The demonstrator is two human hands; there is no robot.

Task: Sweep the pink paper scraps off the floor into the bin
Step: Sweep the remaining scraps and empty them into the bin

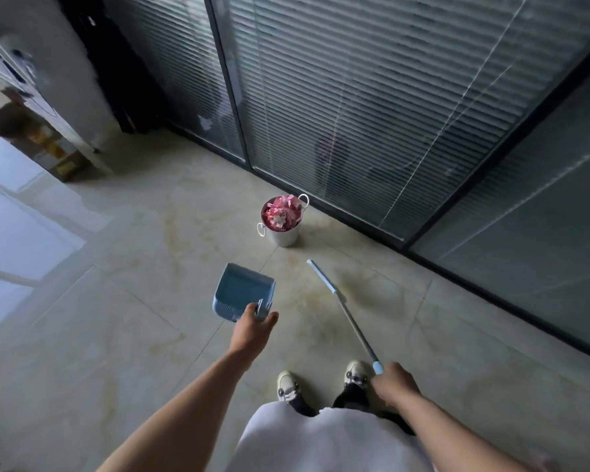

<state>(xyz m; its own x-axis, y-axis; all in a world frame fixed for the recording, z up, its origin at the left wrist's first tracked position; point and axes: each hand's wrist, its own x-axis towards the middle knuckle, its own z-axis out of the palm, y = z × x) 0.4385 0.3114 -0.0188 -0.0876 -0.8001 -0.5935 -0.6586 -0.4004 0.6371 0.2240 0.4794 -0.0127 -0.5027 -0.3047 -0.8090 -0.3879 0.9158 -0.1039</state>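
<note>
A small white metal bin (pixel 283 235) with two loop handles stands on the tiled floor near the glass wall, heaped with pink paper scraps (pixel 282 212). My left hand (pixel 254 330) grips the handle of a blue dustpan (pixel 241 289), held just in front of the bin; no scraps show in its tray. My right hand (pixel 394 383) holds the top of a thin broom (pixel 349 321) with a metal handle, whose blue end slants toward the bin. I see no pink scraps on the floor.
A glass partition with grey blinds (pixel 372 107) runs along the back and right. A white cabinet (pixel 58 80) and stacked boxes (pixel 48 148) stand at the left. My two shoes (pixel 321 383) are on the glossy beige tiles (pixel 133 267) below.
</note>
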